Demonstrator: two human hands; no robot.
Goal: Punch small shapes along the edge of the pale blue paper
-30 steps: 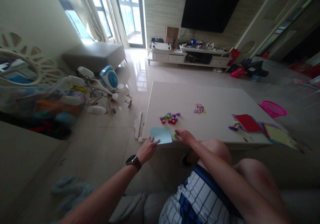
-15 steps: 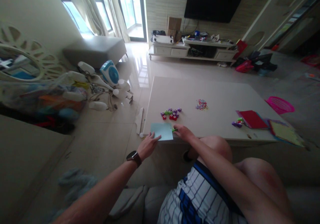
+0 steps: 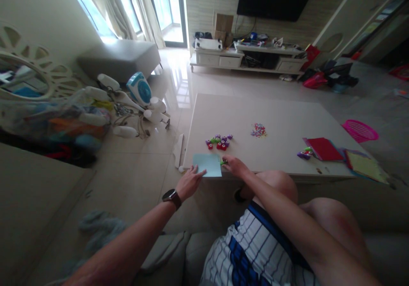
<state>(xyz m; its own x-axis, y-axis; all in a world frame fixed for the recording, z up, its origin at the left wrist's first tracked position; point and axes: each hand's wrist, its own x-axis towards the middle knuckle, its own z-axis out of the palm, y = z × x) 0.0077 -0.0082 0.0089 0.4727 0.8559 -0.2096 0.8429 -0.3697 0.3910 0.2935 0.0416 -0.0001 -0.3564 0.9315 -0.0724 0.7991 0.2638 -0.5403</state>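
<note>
Low white table [image 3: 275,120], seen from a seat at its near edge. Light blue paper sheet [image 3: 207,165] flat at the table's near left corner, long axis along that edge. Left hand [image 3: 188,183] pressing the sheet's near left corner, fingers spread. Right hand [image 3: 234,166] just right of the sheet, pinching a small green piece [image 3: 223,162] against its right edge. Cluster of red, purple and green pieces [image 3: 218,141] beyond the sheet.

Glossy tiled floor [image 3: 223,81], probably sunlit

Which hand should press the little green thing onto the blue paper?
Probably the right hand: it already grips the small green thing at the blue paper's right edge. The left hand rests at the paper's near left edge, apparently steadying it on the table.
</note>
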